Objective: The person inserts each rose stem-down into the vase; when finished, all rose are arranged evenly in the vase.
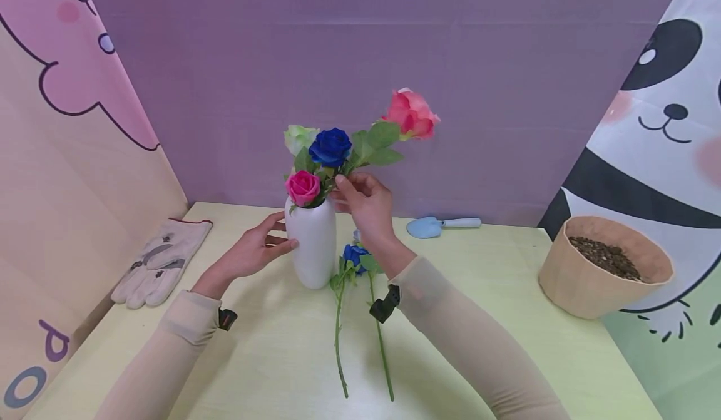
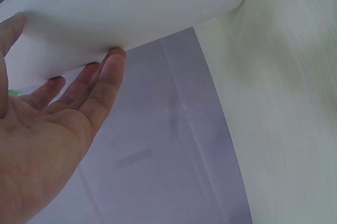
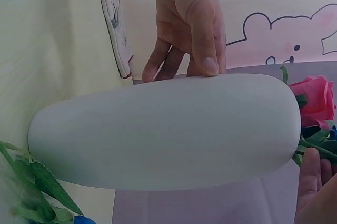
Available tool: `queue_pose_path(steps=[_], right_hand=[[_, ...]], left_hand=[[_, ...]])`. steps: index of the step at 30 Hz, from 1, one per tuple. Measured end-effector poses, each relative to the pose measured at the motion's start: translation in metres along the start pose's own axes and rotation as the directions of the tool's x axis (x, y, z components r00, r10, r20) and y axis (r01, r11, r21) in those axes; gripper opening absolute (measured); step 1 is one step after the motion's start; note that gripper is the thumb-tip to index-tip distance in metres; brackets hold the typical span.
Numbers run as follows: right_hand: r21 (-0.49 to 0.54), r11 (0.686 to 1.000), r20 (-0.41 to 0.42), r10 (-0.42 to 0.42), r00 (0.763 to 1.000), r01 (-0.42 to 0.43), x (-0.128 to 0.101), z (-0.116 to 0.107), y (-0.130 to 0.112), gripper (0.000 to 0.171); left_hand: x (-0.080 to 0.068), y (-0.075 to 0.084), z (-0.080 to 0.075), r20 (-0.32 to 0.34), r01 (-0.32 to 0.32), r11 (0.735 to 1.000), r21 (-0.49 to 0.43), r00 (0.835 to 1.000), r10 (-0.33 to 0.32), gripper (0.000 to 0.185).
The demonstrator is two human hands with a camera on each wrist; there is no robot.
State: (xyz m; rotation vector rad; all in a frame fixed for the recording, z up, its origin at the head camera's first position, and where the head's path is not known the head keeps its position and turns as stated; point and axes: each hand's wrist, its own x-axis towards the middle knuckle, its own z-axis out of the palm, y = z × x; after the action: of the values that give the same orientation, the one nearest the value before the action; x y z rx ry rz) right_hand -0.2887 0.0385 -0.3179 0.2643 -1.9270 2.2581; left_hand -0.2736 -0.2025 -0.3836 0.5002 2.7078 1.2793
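Note:
A white vase stands upright on the table, tilted in neither direction that I can make out. My left hand holds its left side, thumb in front and fingers toward the back; the left wrist view shows those fingertips on the vase wall. At the mouth, my right hand pinches the stem of a coral-pink rose, whose head leans out to the upper right. A blue rose, a magenta rose and a pale green flower sit in the vase. The stem's lower end is hidden.
Two cut stems lie in front of the vase, with a blue rose partly behind my right wrist. White work gloves lie left. A light-blue trowel lies at the back; a tan pot of dark soil-like material stands right.

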Motion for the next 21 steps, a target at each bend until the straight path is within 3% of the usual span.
queue_pose_path(steps=[21], right_hand=[[-0.111,0.991,0.029,0.083,0.996,-0.080,0.016,0.005,0.004,0.023]], left_hand=[[0.000,0.003,0.002,-0.014,0.004,1.000,0.003,1.000,-0.004,0.079]])
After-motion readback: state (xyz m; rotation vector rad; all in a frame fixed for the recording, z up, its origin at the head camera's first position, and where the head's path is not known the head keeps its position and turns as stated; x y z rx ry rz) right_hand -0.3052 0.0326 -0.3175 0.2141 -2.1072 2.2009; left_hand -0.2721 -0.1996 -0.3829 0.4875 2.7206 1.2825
